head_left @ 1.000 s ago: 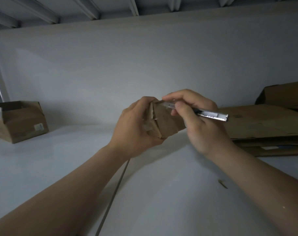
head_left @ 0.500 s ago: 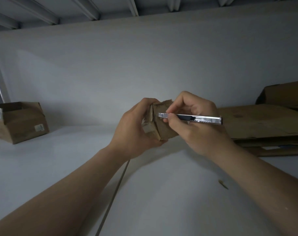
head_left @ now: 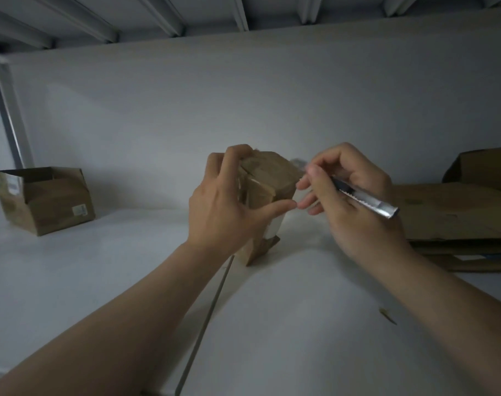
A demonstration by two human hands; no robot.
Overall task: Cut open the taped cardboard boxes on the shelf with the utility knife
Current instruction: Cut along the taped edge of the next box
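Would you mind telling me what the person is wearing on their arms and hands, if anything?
Nothing shows. The left hand and right hand are bare: no gloves, and no ring, watch or bracelet that this dim view reveals. The left forearm and right forearm are uncovered down to the picture's edge, so no sleeve or cuff is in view.

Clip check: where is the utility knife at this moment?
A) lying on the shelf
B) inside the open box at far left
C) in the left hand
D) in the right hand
D: the right hand grips the utility knife, while the left hand holds the small cardboard box.
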